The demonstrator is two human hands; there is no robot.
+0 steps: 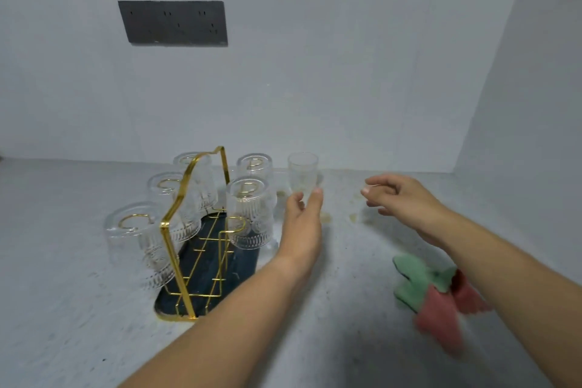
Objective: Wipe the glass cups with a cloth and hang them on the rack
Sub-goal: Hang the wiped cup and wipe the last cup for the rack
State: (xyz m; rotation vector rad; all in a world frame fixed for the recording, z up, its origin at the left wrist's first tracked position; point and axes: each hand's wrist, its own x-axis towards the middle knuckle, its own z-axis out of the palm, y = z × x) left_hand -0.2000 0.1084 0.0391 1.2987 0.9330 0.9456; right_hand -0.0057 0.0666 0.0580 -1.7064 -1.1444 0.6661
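Standing upright with its mouth up, the clear glass cup [303,171] is on the tabletop [63,293] near the wall, just right of the gold wire rack [162,225]. The left hand [303,217] grips its lower part between thumb and fingers. The right hand [401,198] is loosely curled and holds nothing, with the green and pink cloth [436,296] lying under its forearm.

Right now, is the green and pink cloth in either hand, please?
No, the green and pink cloth lies on the grey counter, touching neither left hand nor right hand.
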